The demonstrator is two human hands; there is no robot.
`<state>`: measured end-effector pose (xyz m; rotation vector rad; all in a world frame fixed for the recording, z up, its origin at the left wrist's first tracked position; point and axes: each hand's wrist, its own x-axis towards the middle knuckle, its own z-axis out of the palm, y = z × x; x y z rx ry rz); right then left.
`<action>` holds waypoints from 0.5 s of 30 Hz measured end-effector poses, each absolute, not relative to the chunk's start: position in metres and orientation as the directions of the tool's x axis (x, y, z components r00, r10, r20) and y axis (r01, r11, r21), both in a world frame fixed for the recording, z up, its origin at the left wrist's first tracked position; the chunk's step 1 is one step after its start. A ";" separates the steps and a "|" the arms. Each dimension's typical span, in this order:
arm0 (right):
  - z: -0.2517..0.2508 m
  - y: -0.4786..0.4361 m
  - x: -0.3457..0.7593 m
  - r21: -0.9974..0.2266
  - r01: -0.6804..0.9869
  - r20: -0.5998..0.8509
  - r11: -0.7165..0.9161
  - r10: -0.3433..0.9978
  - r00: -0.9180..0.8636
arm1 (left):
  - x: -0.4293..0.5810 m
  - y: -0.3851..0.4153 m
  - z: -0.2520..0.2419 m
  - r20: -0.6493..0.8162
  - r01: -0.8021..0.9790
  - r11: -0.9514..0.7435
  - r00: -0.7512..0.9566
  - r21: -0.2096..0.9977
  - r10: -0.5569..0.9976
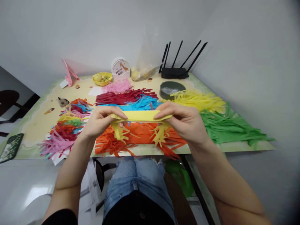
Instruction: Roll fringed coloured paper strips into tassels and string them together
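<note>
A strip of yellow fringed tissue paper (140,116) is stretched level between my two hands above the table's front edge. My left hand (103,120) pinches its left end, thumb on top. At the other end, my right hand (180,120) grips it between thumb and fingers. Cut yellow fringes dangle below both hands. Orange fringed paper (136,134) lies directly under the strip, with blue fringed paper (140,103) and dark red fringed paper (124,97) behind it. To the right are a yellow fringed pile (201,100) and a green fringed pile (232,126).
Mixed-colour fringes (61,134) lie at left, near a phone (11,147). Along the back stand a pink holder (69,73), a yellow bowl (102,82) of fruit, a white giraffe box (120,69), a plastic bag (146,62) and a black router (174,73). A dark round dish (172,93) sits mid-table.
</note>
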<state>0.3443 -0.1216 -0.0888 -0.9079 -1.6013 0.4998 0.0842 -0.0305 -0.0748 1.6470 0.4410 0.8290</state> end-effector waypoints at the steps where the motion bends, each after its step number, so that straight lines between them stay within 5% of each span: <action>1: -0.090 -0.121 0.346 -0.734 0.298 0.631 0.611 0.775 -0.034 | 0.084 -0.030 -0.074 0.311 -0.152 -0.290 0.689 0.945 0.654; 8: -0.092 -0.120 0.346 -0.627 0.416 0.701 0.659 0.710 -0.068 | 0.083 -0.034 -0.073 0.404 -0.066 -0.512 0.702 0.857 0.586; 15: -0.088 -0.128 0.334 -0.346 0.646 0.812 0.680 0.562 -0.157 | 0.092 -0.040 -0.065 0.352 0.151 -0.577 0.661 0.803 0.663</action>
